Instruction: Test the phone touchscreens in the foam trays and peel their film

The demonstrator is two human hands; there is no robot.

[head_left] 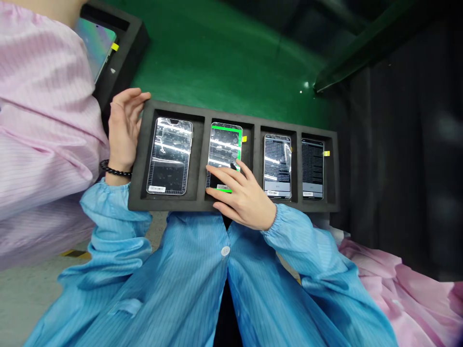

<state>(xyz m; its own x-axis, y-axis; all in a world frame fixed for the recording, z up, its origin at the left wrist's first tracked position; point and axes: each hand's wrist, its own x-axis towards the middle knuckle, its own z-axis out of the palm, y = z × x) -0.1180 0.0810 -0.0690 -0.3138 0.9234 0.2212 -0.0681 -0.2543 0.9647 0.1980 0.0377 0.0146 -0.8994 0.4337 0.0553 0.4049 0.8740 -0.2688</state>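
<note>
"Where's the work sitting?"

"Across the middle of the view: a black foam tray [235, 112] with four compartments, each holding a phone. The second phone [224, 149] from the left, its screen edged in bright green, sits just above centre."

"And the hands?"

"The right hand [242, 197] lies over that phone's lower end, with the fingers spread and the fingertips [215, 169] on the glass, not gripping it. The left hand [125, 130] stands at 9 o'clock against the tray's end, fingers loosely curved, a bead bracelet [115, 168] on the wrist. Whether it grips the tray, I can't tell."

"What hems them in?"

"A green mat [217, 58] spreads from the tray's far rim toward 12 o'clock. A dark curtain [398, 154] closes off 3 o'clock. At 10 o'clock, a second foam tray [125, 43] sits just beside a pink striped sleeve [43, 120], which belongs to someone else."
</note>
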